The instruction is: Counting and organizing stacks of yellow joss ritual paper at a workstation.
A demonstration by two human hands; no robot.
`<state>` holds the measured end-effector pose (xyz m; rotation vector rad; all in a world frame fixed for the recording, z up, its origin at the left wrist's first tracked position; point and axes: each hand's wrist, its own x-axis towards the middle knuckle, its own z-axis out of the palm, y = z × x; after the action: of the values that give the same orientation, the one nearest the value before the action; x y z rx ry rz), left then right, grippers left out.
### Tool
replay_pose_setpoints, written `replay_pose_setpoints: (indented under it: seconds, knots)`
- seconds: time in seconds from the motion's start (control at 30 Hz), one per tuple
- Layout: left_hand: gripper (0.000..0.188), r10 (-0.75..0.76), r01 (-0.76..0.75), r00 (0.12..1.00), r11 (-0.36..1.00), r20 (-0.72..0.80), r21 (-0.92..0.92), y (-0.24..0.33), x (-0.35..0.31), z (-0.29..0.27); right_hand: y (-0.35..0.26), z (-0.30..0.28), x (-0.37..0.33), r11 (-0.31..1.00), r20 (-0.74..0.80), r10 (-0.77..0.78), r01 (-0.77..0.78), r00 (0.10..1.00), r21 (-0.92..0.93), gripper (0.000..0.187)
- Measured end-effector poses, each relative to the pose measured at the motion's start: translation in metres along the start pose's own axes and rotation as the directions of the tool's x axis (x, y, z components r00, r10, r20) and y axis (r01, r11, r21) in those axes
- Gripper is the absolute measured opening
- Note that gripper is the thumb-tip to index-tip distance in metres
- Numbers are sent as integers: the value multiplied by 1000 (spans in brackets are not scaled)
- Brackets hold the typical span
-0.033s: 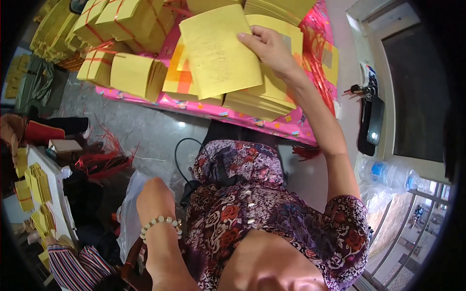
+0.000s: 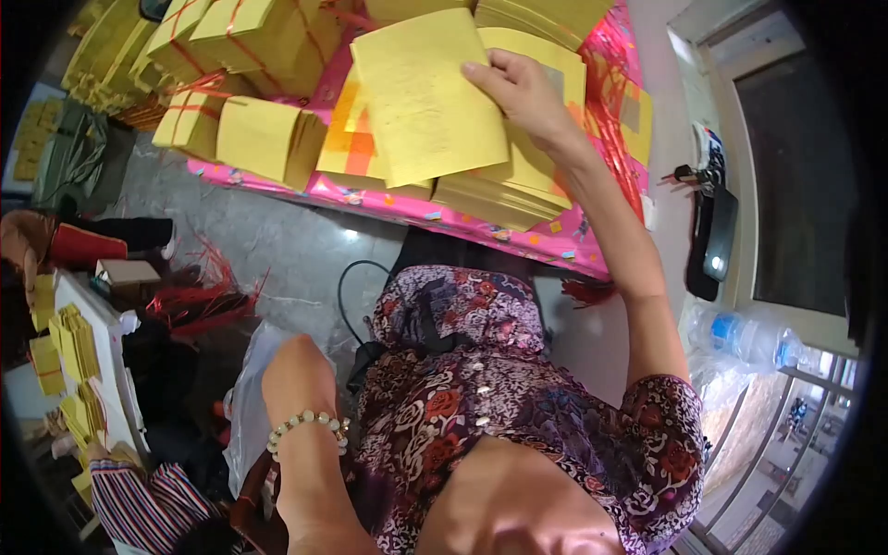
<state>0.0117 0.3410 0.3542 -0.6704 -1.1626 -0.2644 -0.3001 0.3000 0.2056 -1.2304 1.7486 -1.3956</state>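
Note:
A thin sheaf of yellow paper point(image 2: 430, 102) hangs tilted over the pink-covered table, with my right hand point(image 2: 527, 91) pinching its right edge, thumb on top. Beneath it lie a stack of yellow sheets point(image 2: 499, 205) and a yellow piece with orange patches point(image 2: 354, 153). My left hand point(image 2: 299, 375) is low at my left side, wearing a beaded bracelet point(image 2: 310, 423) at the wrist. Its fingers are hidden, and I cannot see whether it holds anything. Beside it is a clear plastic bag point(image 2: 248, 398).
Yellow paper bundles tied with red string point(image 2: 254, 42) stand at the table's far left. Red strands point(image 2: 610, 139) lie along its right. A phone point(image 2: 720, 236) and plastic bottle point(image 2: 740, 338) are by the window. At left, a person's striped sleeve point(image 2: 139, 499) is near a white table point(image 2: 111, 370).

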Motion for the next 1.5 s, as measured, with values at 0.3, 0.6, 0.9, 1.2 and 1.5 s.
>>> replay_pose_setpoints:
  seconds: [0.3,0.6,0.9,1.2,1.5]
  knots:
    - [52,-96,60,964,987,-250,-147,-6,-27,-29,0,-6,-4,982,-82,50,-34,995,184,25]
    - [59,-868,946,277,172,-411,275,-64,-160,-63,-35,38,-9,977,56,-79,66,995,201,22]
    - [41,-960,929,-231,-170,-159,-328,-77,-186,-72,-44,70,-18,996,260,-33,9,965,94,23]
    - [30,-995,997,-8,-1,-99,-75,-96,-207,-85,-62,60,19,973,261,-220,232,940,-16,30]
    - [24,-999,998,20,22,-38,-55,-108,-253,-84,-43,45,20,976,267,-176,204,947,-81,23]
